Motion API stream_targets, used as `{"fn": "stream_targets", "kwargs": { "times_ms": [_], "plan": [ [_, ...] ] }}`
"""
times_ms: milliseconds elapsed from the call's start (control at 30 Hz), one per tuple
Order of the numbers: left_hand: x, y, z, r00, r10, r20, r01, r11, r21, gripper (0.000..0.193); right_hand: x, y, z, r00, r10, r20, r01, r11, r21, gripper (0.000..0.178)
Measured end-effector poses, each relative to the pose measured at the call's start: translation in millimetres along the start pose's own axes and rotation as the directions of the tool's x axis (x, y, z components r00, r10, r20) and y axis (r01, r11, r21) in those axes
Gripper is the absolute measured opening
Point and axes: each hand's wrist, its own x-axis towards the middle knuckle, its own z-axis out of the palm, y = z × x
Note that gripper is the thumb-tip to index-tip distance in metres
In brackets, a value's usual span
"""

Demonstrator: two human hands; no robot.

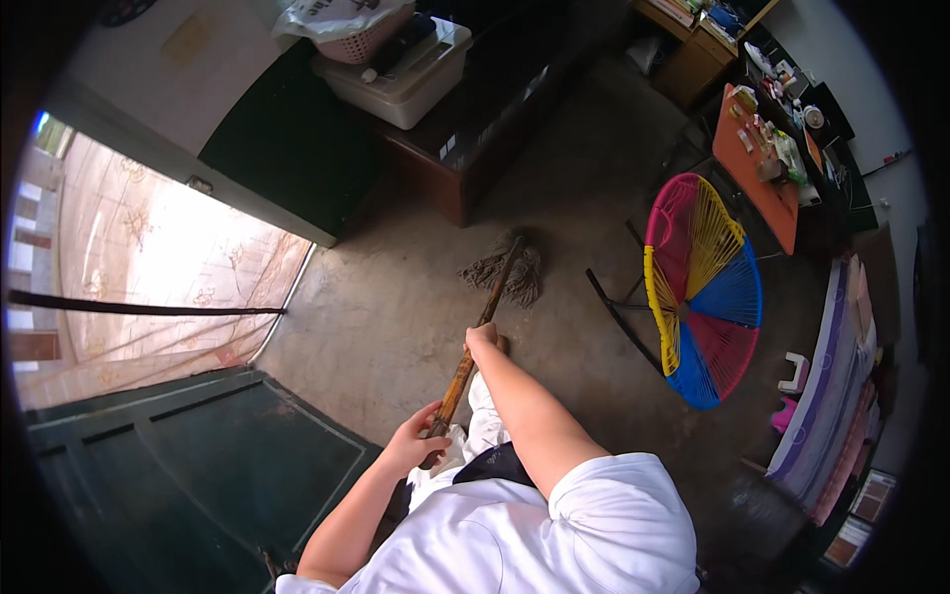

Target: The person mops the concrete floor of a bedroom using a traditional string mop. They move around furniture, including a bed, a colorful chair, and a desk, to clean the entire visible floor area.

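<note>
A string mop with a worn wooden handle rests its grey strands on the concrete floor ahead of me. Its handle slants down and left toward my body. Wrapped round the handle's upper end is my left hand, closed with the thumb across the wood. My right hand grips the shaft about midway, its fingers closed. The mop strands are spread out and lie flat, apart from the furniture.
A multicoloured string chair on black rockers stands to the right. Ahead is a dark wooden cabinet bearing a white bin. An open green door and curtained doorway lie left. An orange table and a bed are right.
</note>
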Motion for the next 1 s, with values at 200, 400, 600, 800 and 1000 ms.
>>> {"fn": "stream_targets", "kwargs": {
  "times_ms": [200, 400, 600, 800, 1000],
  "plan": [
    [111, 51, 82, 0.997, 0.053, -0.055, -0.040, 0.977, 0.208, 0.073, 62, -65, -88, 0.970, -0.175, 0.171, 0.190, 0.979, -0.077, 0.074],
    [195, 88, 99, 0.977, 0.204, -0.067, -0.157, 0.890, 0.428, 0.069, 45, -80, -117, 0.949, -0.268, 0.168, 0.309, 0.897, -0.315, 0.084],
    [231, 172, 138, 0.971, 0.224, -0.083, -0.144, 0.823, 0.549, 0.057, 56, -172, -149, 0.975, -0.221, 0.041, 0.216, 0.870, -0.443, 0.066],
    [285, 223, 124, 0.978, 0.202, -0.059, -0.167, 0.917, 0.361, 0.058, 76, -245, -143, 0.965, -0.258, -0.038, 0.209, 0.850, -0.483, 0.050],
    [297, 307, 128, 0.989, 0.138, -0.045, -0.111, 0.920, 0.377, 0.059, 105, -307, -141, 0.979, -0.182, -0.094, 0.136, 0.921, -0.364, 0.046]
  ]
}}
